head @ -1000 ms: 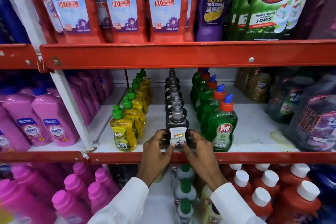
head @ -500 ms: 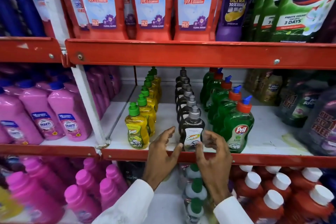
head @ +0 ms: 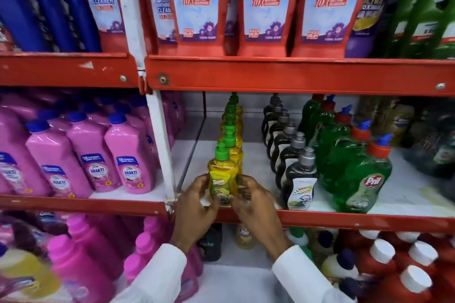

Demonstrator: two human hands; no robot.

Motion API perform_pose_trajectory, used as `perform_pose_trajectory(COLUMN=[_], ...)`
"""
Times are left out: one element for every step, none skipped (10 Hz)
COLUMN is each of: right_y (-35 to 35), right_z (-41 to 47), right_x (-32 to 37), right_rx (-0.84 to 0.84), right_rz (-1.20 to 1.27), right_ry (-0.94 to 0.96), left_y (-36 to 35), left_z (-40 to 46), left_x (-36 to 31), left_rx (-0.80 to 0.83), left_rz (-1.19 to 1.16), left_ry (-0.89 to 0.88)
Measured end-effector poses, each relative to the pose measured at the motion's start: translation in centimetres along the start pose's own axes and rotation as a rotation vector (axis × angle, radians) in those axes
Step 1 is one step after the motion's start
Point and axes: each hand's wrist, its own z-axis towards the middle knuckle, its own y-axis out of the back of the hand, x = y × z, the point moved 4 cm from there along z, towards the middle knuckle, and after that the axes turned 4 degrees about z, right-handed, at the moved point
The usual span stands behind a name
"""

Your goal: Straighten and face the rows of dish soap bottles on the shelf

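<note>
yellow bottle (head: 223, 181): near edge of shelf (head: 403, 189), head of left row, label out
hands: left hand (head: 197, 206) and right hand (head: 251, 202) pinch its sides
done: black row (head: 293, 155); green row (head: 354, 162) look lined up
left: yellow row (head: 232, 125) behind, probably

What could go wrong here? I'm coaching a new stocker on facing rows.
1. Both hands, left and right, grip the front yellow bottle at the shelf's red front lip; pulled further forward, it could tip off.
2. The yellow row stands tightly packed behind it, so a backward push might topple those bottles.
3. The right wrist could brush the nearby front black bottle.
</note>
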Motion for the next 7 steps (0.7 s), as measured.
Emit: perform_pose_trajectory(right_y=[-0.1, 0.0, 0.0, 0.0, -0.1, -0.1, 0.6], right_z=[-0.1, -0.1, -0.2, -0.2, -0.3, -0.2, -0.9], right_x=[-0.6, -1.0, -1.1, -1.2, -1.7, -1.5, -1.1], right_rx=[0.004, -0.034, -0.050, -0.055, -0.059, -0.059, -0.176], right_rz=[-0.015, -0.027, -0.026, -0.025, -0.015, -0.002, 0.067], right_ry=[-0.020, -0.056, -0.078, -0.101, -0.119, -0.138, -0.150], left_y=[-0.2, -0.4, -0.5, -0.5, -0.4, -0.4, -0.2], left_z=[-0.2, -0.2, 0.0, 0.0, -0.1, -0.1, -0.4], left_x=[0.7, 1.2, 1.1, 1.0, 0.7, 0.7, -0.2], left_rx=[0.001, 0.013, 0.023, 0.031, 0.027, 0.021, -0.009], left_rz=[-0.036, -0.069, -0.103, -0.111, -0.113, -0.109, -0.128], left_ry=[0.022, 0.005, -0.009, -0.027, -0.021, -0.024, -0.046])
